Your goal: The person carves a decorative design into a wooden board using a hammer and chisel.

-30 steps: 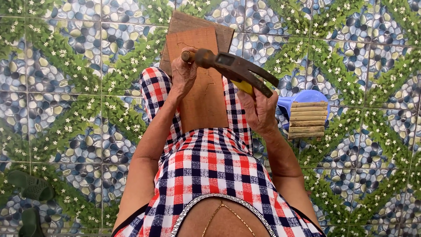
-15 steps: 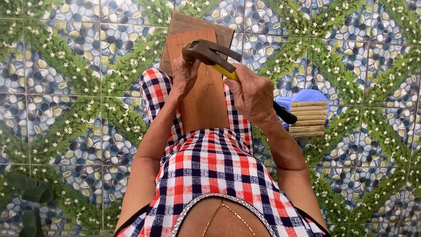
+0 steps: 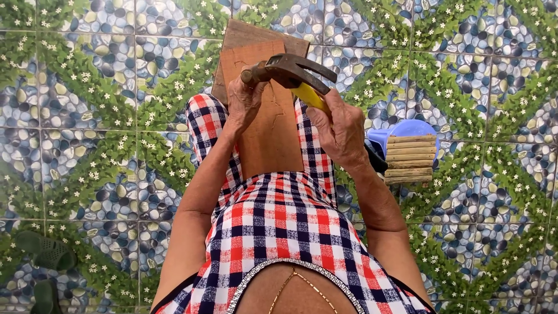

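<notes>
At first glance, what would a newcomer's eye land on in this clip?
The claw hammer, top centre, gripped by the right hand on its yellow handle, head by the left hand. Beneath lies a brown wooden board between checked-cloth knees. At right, stacked wooden slats against a blue container, on the pebble-and-flower tiled floor.

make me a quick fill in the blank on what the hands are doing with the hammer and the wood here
1. The right hand grips a claw hammer by its ____ handle.
2. The left hand rests on a brown wooden board that lies across the person's ____.
3. To the right, a bundle of wooden slats rests against a ____ plastic container.
4. The floor is covered in tiles printed with pebbles and small white ____.

Missing words: yellow; lap; blue; flowers
</notes>
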